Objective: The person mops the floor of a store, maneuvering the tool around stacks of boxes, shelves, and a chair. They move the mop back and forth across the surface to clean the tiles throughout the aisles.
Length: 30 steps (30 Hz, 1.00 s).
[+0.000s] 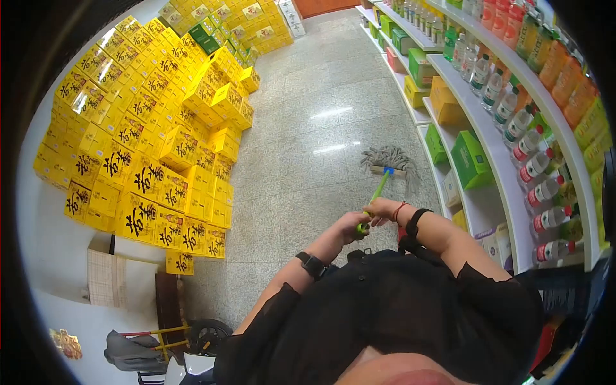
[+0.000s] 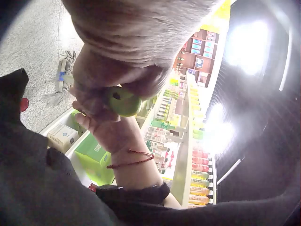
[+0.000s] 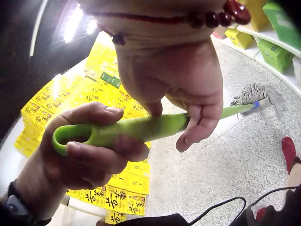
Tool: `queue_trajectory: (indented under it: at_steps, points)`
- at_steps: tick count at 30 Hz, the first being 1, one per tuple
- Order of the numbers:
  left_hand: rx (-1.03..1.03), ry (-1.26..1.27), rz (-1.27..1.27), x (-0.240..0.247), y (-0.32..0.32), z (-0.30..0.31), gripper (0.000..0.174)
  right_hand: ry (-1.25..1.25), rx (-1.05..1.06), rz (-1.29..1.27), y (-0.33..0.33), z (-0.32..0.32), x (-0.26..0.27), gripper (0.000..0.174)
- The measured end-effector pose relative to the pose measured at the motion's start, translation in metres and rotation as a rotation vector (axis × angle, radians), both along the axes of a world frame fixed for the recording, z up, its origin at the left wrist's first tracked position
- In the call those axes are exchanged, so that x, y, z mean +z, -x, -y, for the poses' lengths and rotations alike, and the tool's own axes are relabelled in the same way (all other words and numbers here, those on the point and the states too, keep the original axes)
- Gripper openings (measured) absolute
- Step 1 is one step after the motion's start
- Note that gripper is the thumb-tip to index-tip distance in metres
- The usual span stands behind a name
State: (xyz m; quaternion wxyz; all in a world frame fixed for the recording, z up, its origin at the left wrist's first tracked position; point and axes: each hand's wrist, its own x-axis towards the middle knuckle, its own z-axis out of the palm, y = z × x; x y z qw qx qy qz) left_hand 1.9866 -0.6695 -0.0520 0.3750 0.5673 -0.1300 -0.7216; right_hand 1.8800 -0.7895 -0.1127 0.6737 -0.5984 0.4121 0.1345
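A mop with a green handle (image 1: 380, 187) reaches forward from my hands to its grey string head (image 1: 389, 158), which is spread on the floor. My left hand (image 1: 353, 226) grips the end of the handle, fingers and thumb wrapped round it in the right wrist view. Just further along, my right hand (image 1: 385, 209) has its fingers curled round the same handle (image 3: 141, 128). A blue joint (image 3: 256, 104) links the handle to the head. In the left wrist view, the round green handle end (image 2: 124, 102) pokes out of my left fist.
Stacked yellow cartons (image 1: 138, 160) line the left side. White shelves (image 1: 471, 212) with bottles and boxes run along the right. Speckled grey floor (image 1: 301, 160) lies between them. A red shoe (image 3: 289, 151) shows beside the mop. Behind on the left is a wheeled thing (image 1: 208, 335).
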Motion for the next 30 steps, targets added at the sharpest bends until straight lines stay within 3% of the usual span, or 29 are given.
queue_trajectory:
  at_steps: [3, 5, 8, 10, 11, 13, 16, 18, 19, 21, 22, 24, 25, 27, 30]
  points:
    - [0.026, -0.035, 0.005, -0.005, -0.009, 0.036, 0.014, -0.036, -0.013, 0.02, -0.014, 0.04, -0.017, 0.037]
    - [0.036, -0.052, 0.016, -0.01, -0.014, 0.061, 0.013, -0.015, 0.09, 0.069, -0.021, 0.072, -0.027, 0.037]
    - [0.098, -0.047, 0.002, -0.01, -0.016, 0.107, 0.012, 0.013, 0.183, -0.01, -0.024, 0.119, -0.006, 0.043]
    - [0.119, -0.062, -0.03, -0.002, -0.016, 0.138, 0.013, -0.025, 0.177, -0.024, -0.032, 0.158, -0.032, 0.043]
    - [0.117, -0.068, -0.03, -0.004, -0.018, 0.156, 0.013, 0.041, 0.292, 0.089, -0.035, 0.184, -0.064, 0.044]
    - [0.173, -0.072, -0.072, -0.007, -0.023, 0.187, 0.014, 0.1, 0.408, 0.201, -0.034, 0.215, -0.065, 0.044]
    - [0.194, -0.079, -0.07, -0.001, -0.027, 0.224, 0.015, 0.175, 0.424, 0.202, -0.037, 0.249, -0.027, 0.045]
    - [0.207, -0.06, -0.1, -0.005, -0.028, 0.241, 0.014, -0.05, 0.256, 0.08, -0.036, 0.262, 0.01, 0.045]
    - [0.208, -0.045, -0.131, -0.009, -0.029, 0.247, 0.014, -0.052, 0.263, 0.078, -0.039, 0.275, 0.004, 0.045]
    - [0.257, -0.046, -0.145, -0.014, -0.033, 0.258, 0.014, 0.85, 1.156, 0.387, -0.047, 0.298, -0.016, 0.043]
    - [0.298, -0.039, -0.158, -0.016, -0.035, 0.264, 0.015, 0.846, 1.163, 0.386, -0.05, 0.303, -0.022, 0.043]
    - [0.298, -0.018, -0.181, -0.012, -0.043, 0.276, 0.016, 0.123, 0.405, 0.228, -0.057, 0.311, -0.03, 0.041]
    - [0.292, 0.0, -0.197, -0.01, -0.048, 0.281, 0.017, 0.123, 0.41, 0.226, -0.061, 0.314, -0.015, 0.041]
    - [0.305, 0.0, -0.19, -0.012, -0.056, 0.291, 0.017, -0.124, 0.217, 0.066, -0.07, 0.322, 0.016, 0.04]
    - [0.305, 0.017, -0.194, -0.019, -0.076, 0.306, 0.015, -0.097, 0.231, 0.036, -0.09, 0.336, 0.028, 0.041]
